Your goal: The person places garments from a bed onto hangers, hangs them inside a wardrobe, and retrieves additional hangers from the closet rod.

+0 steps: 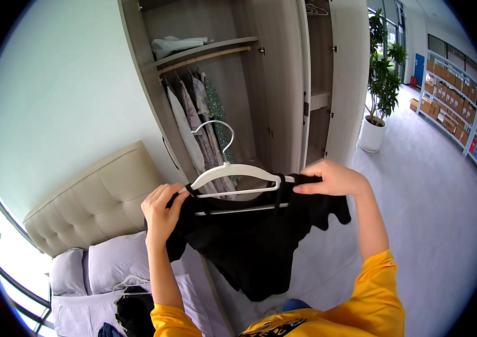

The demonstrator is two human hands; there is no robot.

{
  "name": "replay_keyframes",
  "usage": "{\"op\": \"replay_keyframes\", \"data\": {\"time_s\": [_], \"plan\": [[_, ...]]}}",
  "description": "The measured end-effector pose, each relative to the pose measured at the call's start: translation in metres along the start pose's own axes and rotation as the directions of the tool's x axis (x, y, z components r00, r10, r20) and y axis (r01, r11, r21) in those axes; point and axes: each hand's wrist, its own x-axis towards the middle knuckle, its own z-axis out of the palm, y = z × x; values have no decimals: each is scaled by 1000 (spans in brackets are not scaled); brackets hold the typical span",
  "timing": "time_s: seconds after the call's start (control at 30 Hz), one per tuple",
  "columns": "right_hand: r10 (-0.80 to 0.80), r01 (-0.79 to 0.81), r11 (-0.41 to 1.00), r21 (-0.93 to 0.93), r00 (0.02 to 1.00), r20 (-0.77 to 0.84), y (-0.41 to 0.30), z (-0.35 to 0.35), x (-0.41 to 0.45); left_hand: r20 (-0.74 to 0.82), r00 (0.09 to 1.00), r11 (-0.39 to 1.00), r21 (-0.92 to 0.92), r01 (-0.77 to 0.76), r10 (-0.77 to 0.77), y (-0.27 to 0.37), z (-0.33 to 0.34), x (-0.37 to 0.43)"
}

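A black garment (pixel 246 248) with thin straps and ruffled sleeves hangs from a white clothes hanger (pixel 232 170) in front of me. The hanger's metal hook points up and is free of any rod. My left hand (pixel 163 210) pinches the garment's shoulder and the hanger's left end between thumb and fingers. At the other end, my right hand (pixel 334 179) grips the black fabric of the right shoulder. Beyond the hook stands an open wardrobe (pixel 278 84), where several garments (pixel 198 122) hang from a wooden rod (pixel 209 60).
To the left is a bed with a tufted headboard (pixel 95 198) and pillows (pixel 118 263). On it lie another white hanger (pixel 131 280) and dark clothing (pixel 135 311). A wardrobe door (pixel 350 76) stands open at right, near a potted plant (pixel 373 135) and shelves of cardboard boxes (pixel 449 99).
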Motion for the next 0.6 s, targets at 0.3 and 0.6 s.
{"op": "replay_keyframes", "data": {"time_s": [0.3,0.6], "plan": [[49,-43,997,61,993,-108,51,-7,42,-31,995,991,-98,90,-93,-54,76,37],[27,-18,999,49,983,-180,141,-52,128,-76,987,989,-40,140,-142,-134,200,99]]}}
